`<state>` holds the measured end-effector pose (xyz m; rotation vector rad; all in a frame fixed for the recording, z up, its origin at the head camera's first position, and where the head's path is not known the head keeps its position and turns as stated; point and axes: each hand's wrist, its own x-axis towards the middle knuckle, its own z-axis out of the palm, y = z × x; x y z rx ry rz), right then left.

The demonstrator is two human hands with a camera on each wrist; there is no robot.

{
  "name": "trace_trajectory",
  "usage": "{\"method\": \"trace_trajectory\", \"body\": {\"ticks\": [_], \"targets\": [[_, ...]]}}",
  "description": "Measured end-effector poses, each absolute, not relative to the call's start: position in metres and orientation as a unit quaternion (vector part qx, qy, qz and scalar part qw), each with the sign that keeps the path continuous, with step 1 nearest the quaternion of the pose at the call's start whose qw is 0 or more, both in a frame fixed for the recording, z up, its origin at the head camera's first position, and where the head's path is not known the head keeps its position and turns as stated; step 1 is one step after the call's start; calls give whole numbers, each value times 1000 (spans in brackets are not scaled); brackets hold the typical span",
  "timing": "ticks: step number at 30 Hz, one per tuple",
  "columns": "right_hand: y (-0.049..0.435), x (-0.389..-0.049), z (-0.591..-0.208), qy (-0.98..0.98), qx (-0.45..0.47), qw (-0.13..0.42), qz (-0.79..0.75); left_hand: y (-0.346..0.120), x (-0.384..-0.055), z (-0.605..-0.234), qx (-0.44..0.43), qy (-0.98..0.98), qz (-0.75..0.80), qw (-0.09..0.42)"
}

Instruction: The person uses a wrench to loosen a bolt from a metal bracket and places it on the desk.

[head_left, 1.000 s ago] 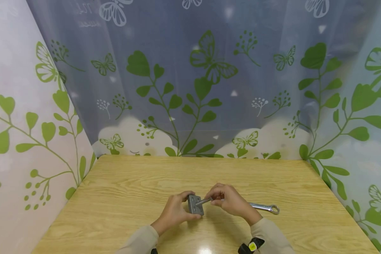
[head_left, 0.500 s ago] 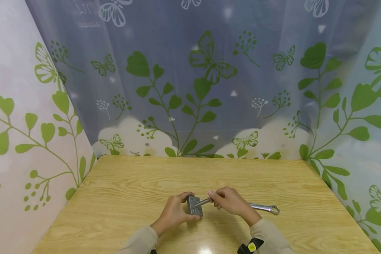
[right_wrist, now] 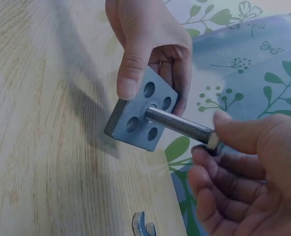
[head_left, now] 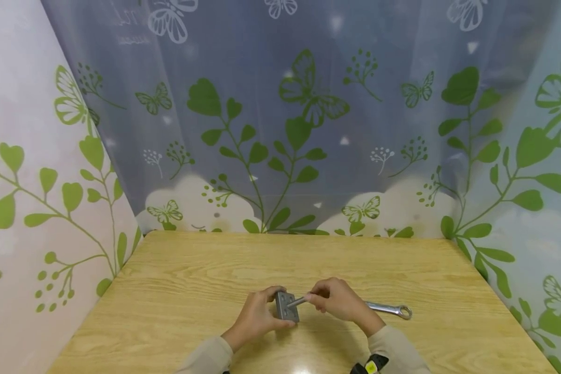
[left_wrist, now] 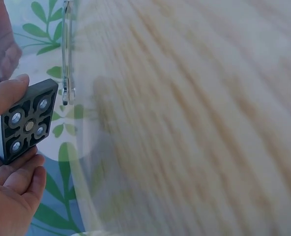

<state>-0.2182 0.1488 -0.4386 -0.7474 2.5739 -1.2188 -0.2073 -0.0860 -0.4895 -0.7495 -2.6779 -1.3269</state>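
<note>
My left hand [head_left: 257, 317] grips a grey square plate [right_wrist: 140, 136] by its edges, thumb on one side and fingers on the other. The plate is held tilted above the table, with round holes near its corners. A threaded bolt [right_wrist: 180, 123] stands out from its middle. At the bolt's far end, my right hand [head_left: 338, 300] pinches the hex head between thumb and fingers. The left wrist view gives the plate's other face [left_wrist: 29, 115], dark and ribbed; a round metal end [left_wrist: 29, 126] shows at its centre.
A chrome combination wrench [head_left: 388, 308] lies on the wooden table [head_left: 191, 270] just right of my right hand, partly hidden by it. Its open end [right_wrist: 144, 227] shows in the right wrist view. A patterned curtain [head_left: 243, 130] hangs behind the table.
My right thumb and fingers have shifted their pinch around the bolt head, the thumb rising from below. The left hand and plate stay nearly in place; the wrench has not moved.
</note>
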Motion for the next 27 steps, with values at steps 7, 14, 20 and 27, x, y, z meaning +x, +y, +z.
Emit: {"method": "trace_trajectory", "body": {"ticks": [7, 14, 20, 27], "targets": [[150, -220, -441, 856, -293, 70, -421, -88, -207, -491, -237, -870, -431, 36], [149, -218, -438, 850, -284, 67, -438, -88, -206, -488, -240, -868, -433, 40], [150, -217, -436, 849, -283, 72, -440, -88, -206, -488, -244, -866, -434, 36], [150, -221, -441, 859, -302, 96, -402, -88, -206, -489, -250, -865, -434, 40]]}}
